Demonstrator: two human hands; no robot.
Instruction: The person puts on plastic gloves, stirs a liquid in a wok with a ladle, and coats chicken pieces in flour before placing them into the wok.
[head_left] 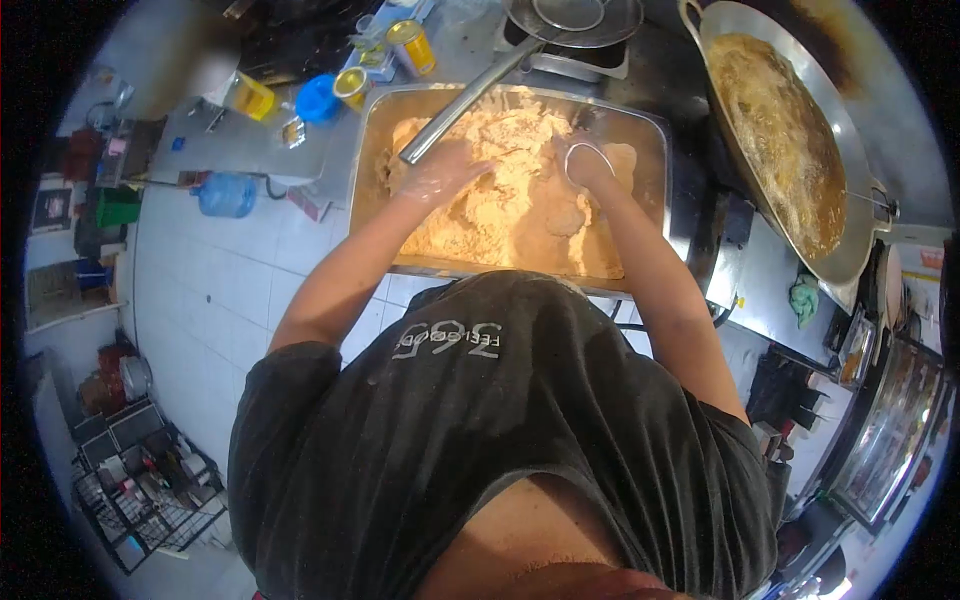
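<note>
A wide metal tray point(357, 190) in front of me holds a heap of orange-tinted flour-like powder point(510, 190). My left hand point(447, 176), dusted with the powder, lies over the left part of the heap with its fingers stretched out, and no object shows in it. On the right, my right hand point(583, 158) reaches into the powder, a pale band around its wrist. Its fingers are largely hidden. Lumpy powder-coated pieces point(560, 212) lie below that hand. A strainer's metal handle point(470, 105) crosses over the tray's far left edge, above my left hand.
A large wok point(710, 90) of bubbling oil point(785, 140) stands at right. The strainer's mesh head point(575, 18) rests over a metal container at the back. Yellow cans point(410, 48) and a blue bowl point(317, 98) sit back left. A water jug point(226, 194) is farther left.
</note>
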